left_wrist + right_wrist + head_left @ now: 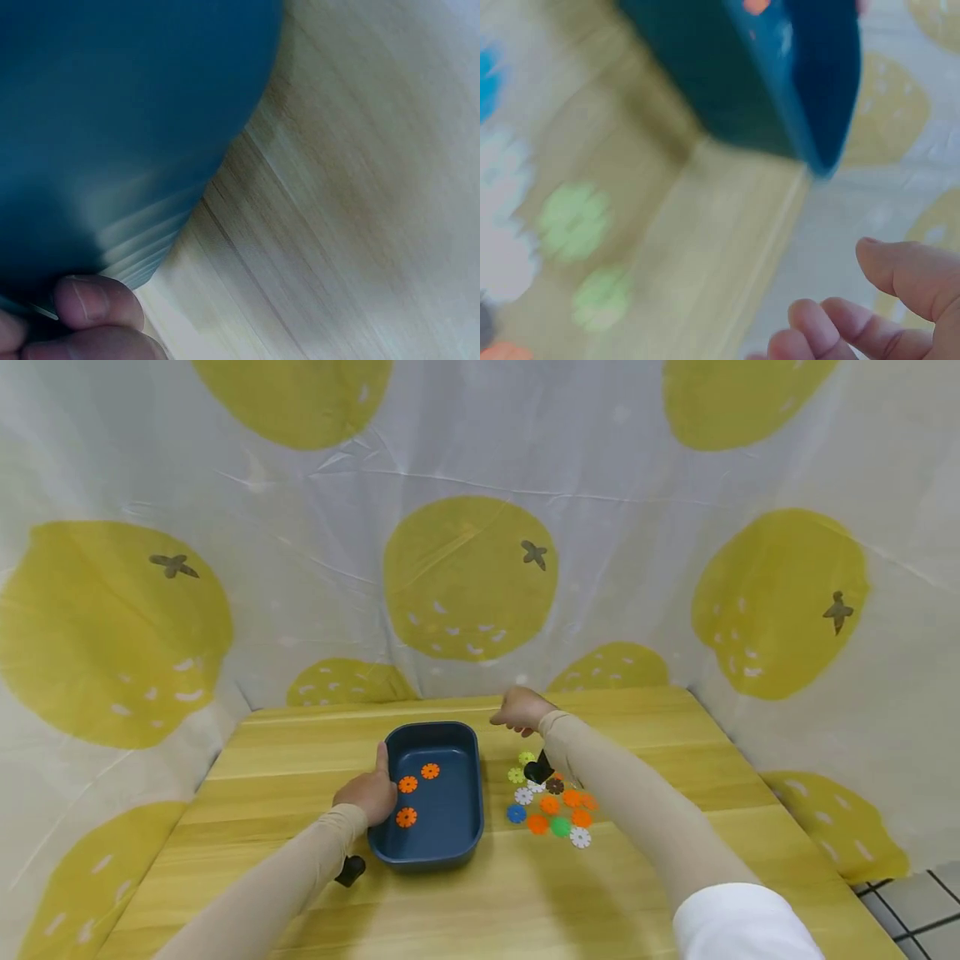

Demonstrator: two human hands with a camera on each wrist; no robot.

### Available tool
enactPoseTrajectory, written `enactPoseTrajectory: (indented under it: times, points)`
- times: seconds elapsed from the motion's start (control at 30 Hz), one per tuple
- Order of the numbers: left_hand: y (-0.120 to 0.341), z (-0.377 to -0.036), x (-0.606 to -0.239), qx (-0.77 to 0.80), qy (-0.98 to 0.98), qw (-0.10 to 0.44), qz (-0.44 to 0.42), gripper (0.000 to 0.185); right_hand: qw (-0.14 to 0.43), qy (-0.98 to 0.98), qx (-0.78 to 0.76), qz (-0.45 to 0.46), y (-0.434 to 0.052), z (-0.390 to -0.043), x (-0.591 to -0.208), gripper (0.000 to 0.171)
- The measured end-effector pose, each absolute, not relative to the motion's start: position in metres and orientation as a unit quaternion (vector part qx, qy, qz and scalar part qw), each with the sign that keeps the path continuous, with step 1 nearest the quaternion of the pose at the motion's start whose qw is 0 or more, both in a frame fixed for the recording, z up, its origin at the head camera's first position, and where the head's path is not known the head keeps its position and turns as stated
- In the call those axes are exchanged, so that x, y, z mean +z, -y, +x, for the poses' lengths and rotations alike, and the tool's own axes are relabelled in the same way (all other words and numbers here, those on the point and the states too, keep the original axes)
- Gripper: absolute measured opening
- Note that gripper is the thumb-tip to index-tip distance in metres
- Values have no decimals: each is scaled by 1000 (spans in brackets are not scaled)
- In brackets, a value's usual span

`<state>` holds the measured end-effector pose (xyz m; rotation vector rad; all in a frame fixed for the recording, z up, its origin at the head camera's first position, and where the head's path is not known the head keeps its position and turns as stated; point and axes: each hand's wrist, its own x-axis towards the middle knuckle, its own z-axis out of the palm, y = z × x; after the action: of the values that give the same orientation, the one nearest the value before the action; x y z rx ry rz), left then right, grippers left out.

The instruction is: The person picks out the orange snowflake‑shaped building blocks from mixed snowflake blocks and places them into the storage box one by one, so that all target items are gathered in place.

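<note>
A dark blue tray (468,793) sits on the wooden table with three orange snowflake discs (407,784) inside. My left hand (377,787) grips the tray's left rim, thumb lying along the edge; the left wrist view shows my fingertips (97,304) against the tray wall (127,127). My right hand (508,718) hovers above the table just past the tray's far right corner, fingers loosely curled with nothing in them (855,315). A cluster of several coloured discs (551,803) lies to the right of the tray, under my right forearm.
The table (300,752) is walled on three sides by a white cloth with yellow fruit prints (468,577). In the right wrist view, blurred green discs (574,221) lie beside the tray (780,82). Tiled floor (911,902) shows at the lower right.
</note>
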<state>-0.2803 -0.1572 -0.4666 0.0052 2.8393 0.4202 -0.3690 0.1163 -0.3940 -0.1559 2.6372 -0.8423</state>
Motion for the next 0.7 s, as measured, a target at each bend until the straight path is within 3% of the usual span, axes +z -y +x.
enactPoseTrajectory:
  times: [0.3,0.47,0.7]
  points:
    - [158,-282,-466,145,-980,138,11,77,204,-949,-241,-9,-192,-356,-431,52]
    - [158,-283,-465,143,-980,141,12,77,224,-940,-257,16,-208,-346,-449,56]
    - [156,-283,-463,147,-978,148,7,77,202,-949,-243,10,-213,-341,-463,47]
